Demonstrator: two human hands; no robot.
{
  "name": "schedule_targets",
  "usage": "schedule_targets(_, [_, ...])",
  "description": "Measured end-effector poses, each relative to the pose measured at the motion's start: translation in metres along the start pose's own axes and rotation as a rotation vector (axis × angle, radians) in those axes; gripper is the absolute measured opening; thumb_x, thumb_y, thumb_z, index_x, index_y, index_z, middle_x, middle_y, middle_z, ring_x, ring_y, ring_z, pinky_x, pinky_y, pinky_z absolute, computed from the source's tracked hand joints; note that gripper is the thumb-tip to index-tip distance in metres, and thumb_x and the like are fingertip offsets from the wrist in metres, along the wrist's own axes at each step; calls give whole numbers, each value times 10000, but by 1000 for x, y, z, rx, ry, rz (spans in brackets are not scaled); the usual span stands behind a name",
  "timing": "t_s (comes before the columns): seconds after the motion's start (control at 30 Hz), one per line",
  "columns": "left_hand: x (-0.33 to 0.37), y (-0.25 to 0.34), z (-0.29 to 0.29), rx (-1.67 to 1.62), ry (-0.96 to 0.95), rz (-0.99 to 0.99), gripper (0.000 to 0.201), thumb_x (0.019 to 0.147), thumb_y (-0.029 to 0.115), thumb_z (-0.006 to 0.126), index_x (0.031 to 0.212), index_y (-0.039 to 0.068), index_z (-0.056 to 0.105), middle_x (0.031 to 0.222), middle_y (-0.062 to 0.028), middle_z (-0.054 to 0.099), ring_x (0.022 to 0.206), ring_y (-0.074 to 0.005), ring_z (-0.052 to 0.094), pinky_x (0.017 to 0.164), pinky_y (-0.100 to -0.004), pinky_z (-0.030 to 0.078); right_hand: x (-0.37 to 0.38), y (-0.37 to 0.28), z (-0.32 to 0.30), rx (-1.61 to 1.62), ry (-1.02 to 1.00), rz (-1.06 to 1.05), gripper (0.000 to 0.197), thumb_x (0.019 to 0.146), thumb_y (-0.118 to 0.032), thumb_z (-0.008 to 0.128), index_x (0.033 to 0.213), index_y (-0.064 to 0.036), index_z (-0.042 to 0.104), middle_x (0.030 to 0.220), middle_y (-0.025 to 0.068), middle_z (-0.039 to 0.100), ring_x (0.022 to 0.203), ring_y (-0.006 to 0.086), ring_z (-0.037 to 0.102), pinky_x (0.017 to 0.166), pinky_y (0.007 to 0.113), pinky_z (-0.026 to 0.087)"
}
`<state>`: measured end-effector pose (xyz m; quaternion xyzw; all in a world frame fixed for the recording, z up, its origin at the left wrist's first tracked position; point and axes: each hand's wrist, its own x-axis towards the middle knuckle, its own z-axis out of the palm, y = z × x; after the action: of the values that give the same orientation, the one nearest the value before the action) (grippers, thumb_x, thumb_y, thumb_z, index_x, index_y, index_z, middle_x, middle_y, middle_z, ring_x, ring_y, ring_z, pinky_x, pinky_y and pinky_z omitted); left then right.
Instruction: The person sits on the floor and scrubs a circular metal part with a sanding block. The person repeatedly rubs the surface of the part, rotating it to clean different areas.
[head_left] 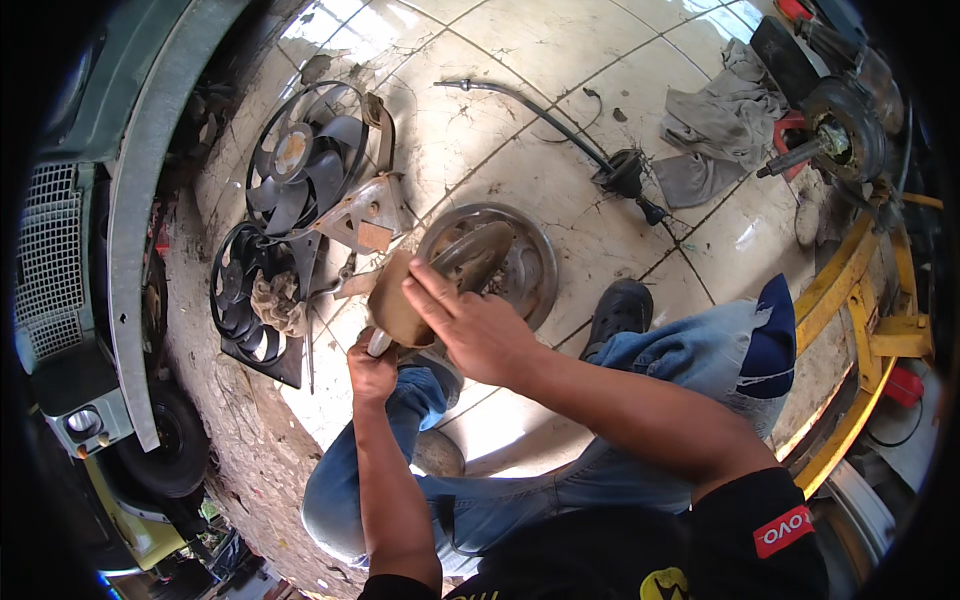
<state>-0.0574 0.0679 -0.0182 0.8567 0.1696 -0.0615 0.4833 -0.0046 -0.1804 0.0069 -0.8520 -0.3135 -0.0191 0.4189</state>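
Observation:
My left hand (373, 370) is closed around a pale handle-like end (379, 342) at the lower edge of a brown, rounded metal piece (395, 305). Two stretched fingers of my right hand (480, 330) lie on that brown piece; its thumb is hard to make out. Just beyond, a hollow oval metal shell (470, 262) rests over a round, dirty metal wheel or basin (543, 262) on the floor. Whether the shell and the brown piece are one part, I cannot tell. A flat strip (355, 287) shows left of them.
Two black radiator fans (325, 170) (235, 265) lie at left, a crumpled rag (278, 303) on the nearer one. A rusty bracket (365, 210) sits beside them. Farther off are a rod with a black boot (622, 172) and grey cloth (715, 115). A yellow frame (850, 290) stands right.

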Motion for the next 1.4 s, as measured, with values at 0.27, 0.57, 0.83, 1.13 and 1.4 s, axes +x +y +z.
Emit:
schedule_targets(0.27, [1,13,3,72,-26,2,251,781,-54,582,1001,-40,703,938,-123,716,845,-170,667,778,-302,522,12,19,-20,-79,-79,391,986,758,-47,663,1576,9,114,1650,200,151,823,355,694,668,424,575])
schedule_targets(0.57, [-1,14,5,134,32,30,327,739,-16,536,1012,-37,716,951,-180,720,843,-263,698,796,-330,531,16,28,-30,-73,-84,298,919,770,-8,670,1574,-240,291,1601,263,237,741,288,710,619,377,587])
schedule_targets(0.83, [17,64,29,370,-6,65,340,719,41,551,1012,-16,714,799,-232,705,749,-405,687,739,-431,558,10,24,-9,-141,-45,-35,968,746,22,660,1595,-170,235,1663,186,126,833,283,701,650,364,572])
schedule_targets(1.13, [29,92,43,372,-79,-46,455,732,69,550,1161,12,691,1029,-284,693,1013,-400,672,933,-424,522,9,17,-20,-150,-223,26,941,736,10,644,1581,-78,239,1655,202,140,819,289,699,656,365,568])
schedule_targets(1.4, [19,85,52,317,-35,143,478,732,65,556,1182,115,712,1077,-205,702,1018,-373,666,946,-439,514,25,43,-34,10,-13,388,895,739,17,645,1549,-109,286,1594,270,208,986,465,657,750,471,579])
